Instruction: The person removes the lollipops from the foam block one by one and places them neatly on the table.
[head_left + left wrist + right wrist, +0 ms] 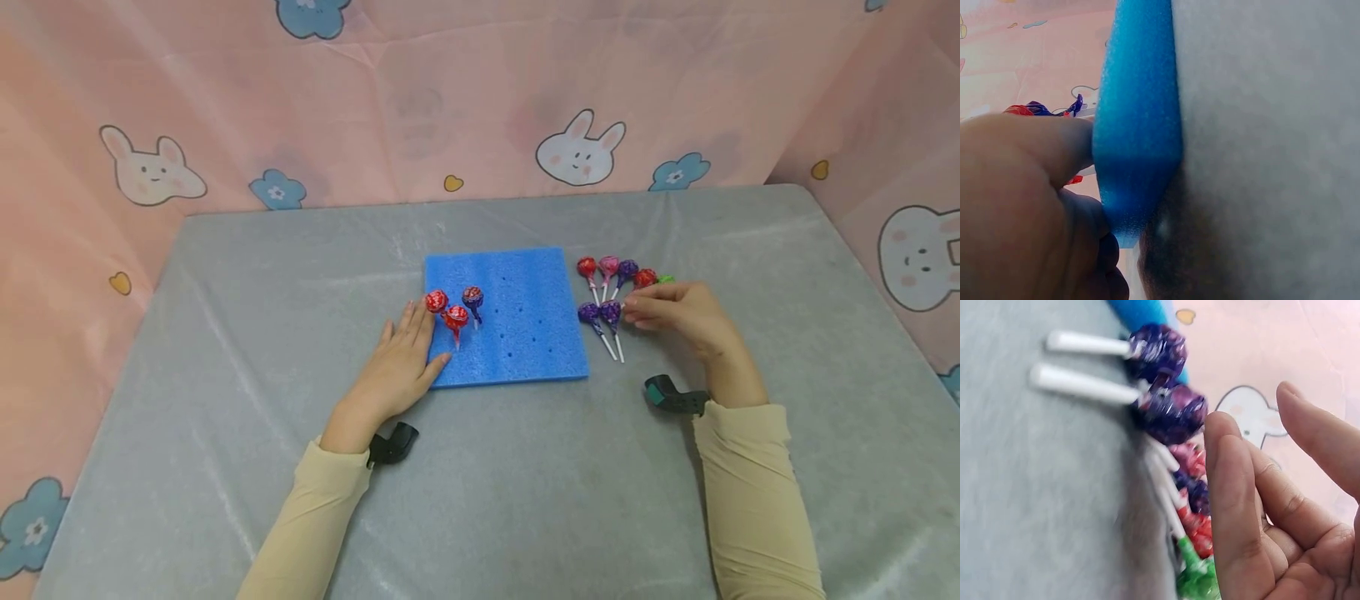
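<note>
My left hand (397, 362) rests along the left edge of a blue foam block (525, 283), fingers straight and thumb over its near left corner. Two red lollipops (455, 317) and one dark blue-and-red lollipop (472, 297) stand upright in the foam beside that hand. To the right of the block, my right hand (690, 321) reaches in above the table, fingertips close to the wrapped head of a purple lollipop (1175, 414). In the right wrist view its thumb and fingers are apart with nothing between them. Another purple lollipop (1159, 351) lies alongside.
Behind the purple pair lies a row with a red lollipop (587, 267), a pink one (608, 265), a purple one (627, 269), another red one (645, 278) and a partly hidden green one (667, 279). Small holes dot the foam. A pink curtain (480, 100) hangs behind the grey table (525, 483).
</note>
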A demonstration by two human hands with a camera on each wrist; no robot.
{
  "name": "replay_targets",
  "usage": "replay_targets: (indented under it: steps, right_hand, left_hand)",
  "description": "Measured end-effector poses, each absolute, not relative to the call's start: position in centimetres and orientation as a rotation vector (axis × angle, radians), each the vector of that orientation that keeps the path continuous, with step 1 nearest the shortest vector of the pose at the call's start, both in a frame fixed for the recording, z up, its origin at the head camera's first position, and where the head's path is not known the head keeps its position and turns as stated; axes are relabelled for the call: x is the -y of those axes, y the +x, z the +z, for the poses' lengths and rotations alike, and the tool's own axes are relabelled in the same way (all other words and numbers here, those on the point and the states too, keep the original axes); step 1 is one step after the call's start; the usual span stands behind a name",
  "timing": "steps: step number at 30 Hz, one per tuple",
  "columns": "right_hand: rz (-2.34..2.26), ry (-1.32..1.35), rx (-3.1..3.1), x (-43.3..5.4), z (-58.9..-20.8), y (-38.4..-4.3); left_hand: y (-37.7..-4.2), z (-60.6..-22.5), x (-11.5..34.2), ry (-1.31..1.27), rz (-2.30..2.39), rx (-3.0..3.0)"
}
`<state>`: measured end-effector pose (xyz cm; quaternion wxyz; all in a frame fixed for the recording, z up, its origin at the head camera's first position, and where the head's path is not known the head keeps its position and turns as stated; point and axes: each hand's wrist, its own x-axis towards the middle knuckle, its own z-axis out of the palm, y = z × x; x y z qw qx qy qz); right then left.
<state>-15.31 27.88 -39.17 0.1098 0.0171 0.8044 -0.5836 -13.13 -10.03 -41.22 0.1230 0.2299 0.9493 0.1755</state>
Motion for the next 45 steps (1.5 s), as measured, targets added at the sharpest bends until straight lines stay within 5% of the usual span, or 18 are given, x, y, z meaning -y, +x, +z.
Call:
replay_targets:
  steps: [45]
  right_hand:
    - [-1.827, -0.199, -2.217, -15.2, -37.3, -18.0]
  left_hand:
    - [-13.4, -41.4, 10.0, 0.653, 0.482, -2.765]
